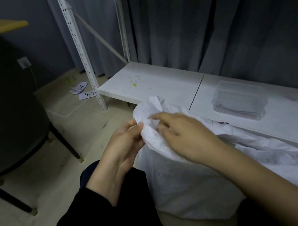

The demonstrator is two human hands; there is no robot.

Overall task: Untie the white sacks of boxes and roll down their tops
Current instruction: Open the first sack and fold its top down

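The left hand [127, 139] pinches the bunched top of the white sack [188, 184] between thumb and fingers. The right hand [184, 136] lies over the same gathered cloth, its fingers curled into the folds and gripping them. The sack stands on the floor [83, 141], leaning against the front edge of the white lower shelf [159, 84]. On that shelf, to the right, sits 1 clear plastic box [239, 99]. A dark chair [7, 117] stands at the left, and paper labels [83, 91] lie on the floor beside the rack's upright.
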